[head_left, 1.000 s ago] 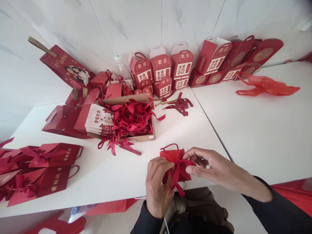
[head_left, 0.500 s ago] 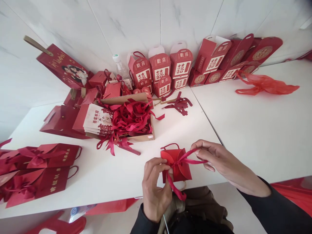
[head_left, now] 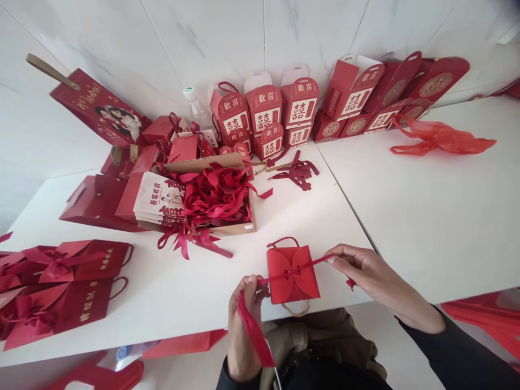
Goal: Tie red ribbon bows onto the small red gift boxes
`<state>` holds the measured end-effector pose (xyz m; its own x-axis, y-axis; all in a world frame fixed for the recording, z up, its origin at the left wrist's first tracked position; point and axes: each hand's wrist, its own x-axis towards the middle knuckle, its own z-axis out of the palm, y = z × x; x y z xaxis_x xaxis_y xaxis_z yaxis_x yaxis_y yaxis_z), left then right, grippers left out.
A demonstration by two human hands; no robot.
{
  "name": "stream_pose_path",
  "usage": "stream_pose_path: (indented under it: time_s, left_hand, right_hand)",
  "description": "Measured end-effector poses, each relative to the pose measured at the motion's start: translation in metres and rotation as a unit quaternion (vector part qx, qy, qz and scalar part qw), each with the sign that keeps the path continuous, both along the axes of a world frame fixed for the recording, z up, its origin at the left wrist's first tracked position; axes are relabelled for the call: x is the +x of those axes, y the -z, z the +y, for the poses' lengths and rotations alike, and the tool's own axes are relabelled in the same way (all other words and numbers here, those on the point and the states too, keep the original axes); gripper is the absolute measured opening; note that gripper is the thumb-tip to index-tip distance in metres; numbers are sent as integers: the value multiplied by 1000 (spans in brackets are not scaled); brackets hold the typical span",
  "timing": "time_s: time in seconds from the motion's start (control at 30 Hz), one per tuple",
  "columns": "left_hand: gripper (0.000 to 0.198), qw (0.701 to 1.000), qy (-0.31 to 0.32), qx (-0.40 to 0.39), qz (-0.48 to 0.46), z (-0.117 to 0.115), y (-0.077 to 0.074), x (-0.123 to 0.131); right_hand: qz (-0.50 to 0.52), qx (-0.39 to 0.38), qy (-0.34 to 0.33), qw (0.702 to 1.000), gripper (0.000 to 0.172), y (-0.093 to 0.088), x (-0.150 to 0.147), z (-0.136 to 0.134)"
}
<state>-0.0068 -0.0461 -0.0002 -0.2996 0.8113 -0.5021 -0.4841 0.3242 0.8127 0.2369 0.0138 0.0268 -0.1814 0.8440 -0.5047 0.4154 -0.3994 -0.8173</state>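
A small red gift box (head_left: 280,290) with overlapping rounded flaps lies near the table's front edge. Its top carries a red ribbon (head_left: 311,264), threaded through the flaps and crossed at the middle, pulled taut to both sides. My left hand (head_left: 247,306) pinches one end just left of the box, and a long tail hangs down over that hand. To the right, my right hand (head_left: 361,268) is closed on the other end, a short tip showing below the fingers. Neither hand touches the box. A cord handle (head_left: 283,239) stands up behind it.
A cardboard box (head_left: 239,229) full of red ribbons sits behind, left of centre. Finished-looking bow-tied boxes (head_left: 91,257) stand at the left. Red printed boxes (head_left: 266,105) line the wall. A red plastic bag (head_left: 447,138) and loose dark-red straps (head_left: 298,172) lie on the table.
My left hand has left the box top and moved left and down with its ribbon end. The ribbon, loose before, is now drawn straight across the box between both hands.
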Motion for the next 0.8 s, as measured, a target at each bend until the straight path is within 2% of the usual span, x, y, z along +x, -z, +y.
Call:
stream_pose_path:
  time_s: [0.1,0.2,0.27,0.33,0.4,0.43,0.5,0.63,0.7,0.8]
  left_hand:
    - [48,998,3,-28,-64,2,-7,-2]
    - [58,994,26,-28,-104,-1,-14,-6]
    - [56,996,52,-2,-72,-6,-14,-7]
    - [52,996,87,16,13,-13,-11,-7]
    - [43,985,112,20,126,-18,-9,-5]
    - [39,976,119,20,180,-18,-9,-3]
    - [36,959,123,32,252,-15,-13,1]
    - [33,953,122,91,263,0,-29,10]
    - [32,955,120,106,248,5,-34,14]
    - [33,964,104,102,224,8,-31,17]
  right_hand:
    - [-58,74,12,996,44,5,0,-3]
    - [-129,162,68,976,43,1,-2,-7]
    - [-140,132,62,979,40,-3,-5,-10]
    - [-97,58,-1,994,49,-8,-9,-12]
    - [-44,30,-55,997,50,-10,-15,-13]
    - [-25,41,-54,997,46,-10,-18,-13]
    - [3,66,-5,998,41,-11,-26,-12]
    - [76,56,81,992,38,-18,-39,-9]
    - [132,56,87,986,37,-22,-45,-8]
    - [213,42,91,972,36,-24,-50,-7]
